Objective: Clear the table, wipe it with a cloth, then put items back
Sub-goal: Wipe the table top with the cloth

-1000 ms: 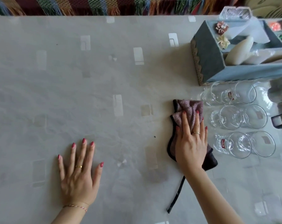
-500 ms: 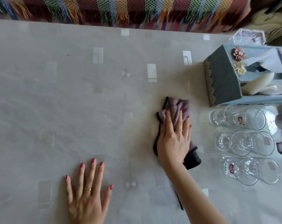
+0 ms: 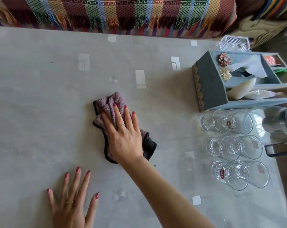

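Right hand [image 3: 124,139] presses cloth [image 3: 109,102] flat on desk [image 3: 40,96], fingers straight, slightly apart; left hand [image 3: 70,206] flat near edge, fingers spread.

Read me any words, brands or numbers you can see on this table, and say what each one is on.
No text here is legible.
Red label on the nearest glass: white lettering, too blurred to read.
Red label on the farthest glass: too small and blurred.
Faint square marks on other glasses: unreadable.
Cloth, blue organizer box: no text visible.
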